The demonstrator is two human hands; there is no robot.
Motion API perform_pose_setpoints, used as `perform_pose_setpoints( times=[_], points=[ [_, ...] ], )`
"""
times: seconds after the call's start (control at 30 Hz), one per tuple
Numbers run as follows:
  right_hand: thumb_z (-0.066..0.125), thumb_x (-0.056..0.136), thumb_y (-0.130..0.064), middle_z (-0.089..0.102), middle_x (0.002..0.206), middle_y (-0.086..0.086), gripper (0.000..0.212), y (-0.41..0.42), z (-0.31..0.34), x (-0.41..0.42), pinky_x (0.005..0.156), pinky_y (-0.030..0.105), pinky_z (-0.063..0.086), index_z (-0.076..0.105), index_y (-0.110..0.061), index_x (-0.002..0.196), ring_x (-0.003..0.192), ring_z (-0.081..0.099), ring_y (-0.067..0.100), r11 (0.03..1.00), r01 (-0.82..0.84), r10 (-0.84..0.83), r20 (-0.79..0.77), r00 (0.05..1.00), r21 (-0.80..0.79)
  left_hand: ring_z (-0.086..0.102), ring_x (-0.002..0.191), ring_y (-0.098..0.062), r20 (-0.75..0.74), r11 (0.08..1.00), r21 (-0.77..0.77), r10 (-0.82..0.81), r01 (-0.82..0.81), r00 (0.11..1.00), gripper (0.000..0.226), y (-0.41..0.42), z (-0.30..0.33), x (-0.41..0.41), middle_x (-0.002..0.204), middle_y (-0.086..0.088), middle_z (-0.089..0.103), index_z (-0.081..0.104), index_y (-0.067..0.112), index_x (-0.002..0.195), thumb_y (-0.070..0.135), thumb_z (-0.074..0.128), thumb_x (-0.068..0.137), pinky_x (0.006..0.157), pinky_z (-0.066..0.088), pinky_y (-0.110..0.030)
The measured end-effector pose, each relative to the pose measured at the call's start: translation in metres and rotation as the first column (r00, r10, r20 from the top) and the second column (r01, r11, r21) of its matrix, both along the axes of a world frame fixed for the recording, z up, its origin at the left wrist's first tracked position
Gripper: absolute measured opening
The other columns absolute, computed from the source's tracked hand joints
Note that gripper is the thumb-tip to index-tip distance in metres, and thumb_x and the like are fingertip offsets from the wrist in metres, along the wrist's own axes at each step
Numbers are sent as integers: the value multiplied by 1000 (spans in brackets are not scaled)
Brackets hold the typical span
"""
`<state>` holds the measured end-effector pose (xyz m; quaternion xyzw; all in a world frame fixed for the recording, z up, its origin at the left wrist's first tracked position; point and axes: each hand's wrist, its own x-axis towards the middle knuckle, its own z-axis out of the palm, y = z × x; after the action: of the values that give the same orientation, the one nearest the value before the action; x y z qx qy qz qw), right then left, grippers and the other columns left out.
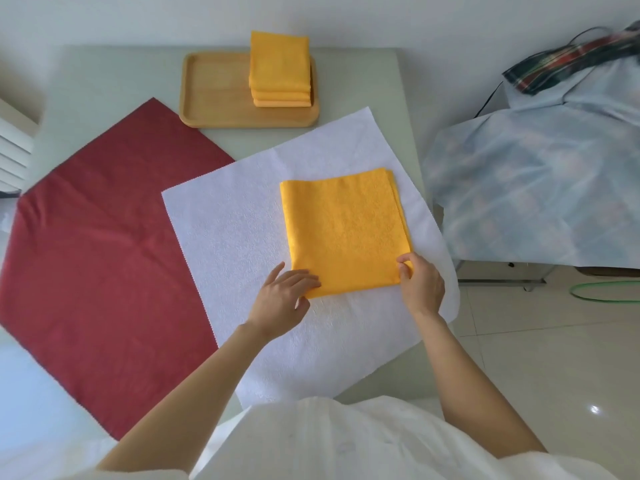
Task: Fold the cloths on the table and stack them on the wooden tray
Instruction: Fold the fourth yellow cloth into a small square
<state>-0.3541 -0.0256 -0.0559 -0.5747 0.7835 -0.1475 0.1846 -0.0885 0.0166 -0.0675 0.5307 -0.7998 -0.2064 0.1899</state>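
Folding in progress: yellow cloth (pixel 344 230) lies part-folded as a rough square on top of the spread white cloth (pixel 235 237), near the right edge of the surface (pixel 104 74). Red cloth (pixel 97 258) lies flat to the left, partly under the white one. Wooden tray (pixel 221 95) sits at the far side, carrying a stack of folded yellow cloths (pixel 280 72) on its right half.

Risks: layers at the right edge already look slightly offset, so the next fold could come out skewed. Lifting may drag the white cloth, which overhangs the surface's right edge, and pull it off. Tall stack could topple if the next piece lands off-centre.

Left hand (pixel 282 299) reaches in from lower left, palm down, fingers spread and fairly straight, tips on the near-left corner. Right hand (pixel 420 282) comes from lower right, its grip pinching the near-right corner between thumb and fingers.
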Motion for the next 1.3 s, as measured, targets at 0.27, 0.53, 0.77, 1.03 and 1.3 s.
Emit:
perform_pose_setpoints(
  times=[0.27,0.53,0.77,1.03,1.3],
  points=[
    [54,90,-8,68,98,-1,14,3,-2,-11,68,24,33,64,-14,98,88,61,18,999,3,0,72,997,-38,53,120,-16,68,998,63,-8,3,998,34,6,-7,-4,113,8,64,63,22,105,17,72,73,109,25,-52],
    [56,87,-1,64,97,5,17,8,-11,-20,67,25,40,67,-10,96,89,58,22,991,-111,113,16,993,-73,57,115,-16,137,999,15,-47,46,989,27,7,-8,7,108,8,68,66,22,97,19,75,72,109,26,-49],
    [56,78,11,58,105,9,31,14,-4,-25,70,34,47,66,-10,99,94,50,25,930,-304,274,-163,948,-207,56,118,-16,230,992,-3,-118,122,966,28,9,-11,10,113,6,65,63,22,93,32,78,71,108,26,-48],
    [48,87,-15,67,104,1,23,35,-14,-13,89,34,46,64,-12,103,101,62,21,677,-723,666,-304,681,-137,65,104,-21,224,990,-56,-117,132,968,5,2,0,2,98,0,72,63,14,81,15,67,79,103,34,-48],
    [74,69,2,67,71,0,24,30,-14,-12,88,35,52,64,-11,87,72,66,15,680,-703,589,-417,692,-207,64,103,-16,138,984,16,-177,177,974,27,9,5,14,103,4,70,54,13,90,32,35,94,111,24,-39]
  ],
)
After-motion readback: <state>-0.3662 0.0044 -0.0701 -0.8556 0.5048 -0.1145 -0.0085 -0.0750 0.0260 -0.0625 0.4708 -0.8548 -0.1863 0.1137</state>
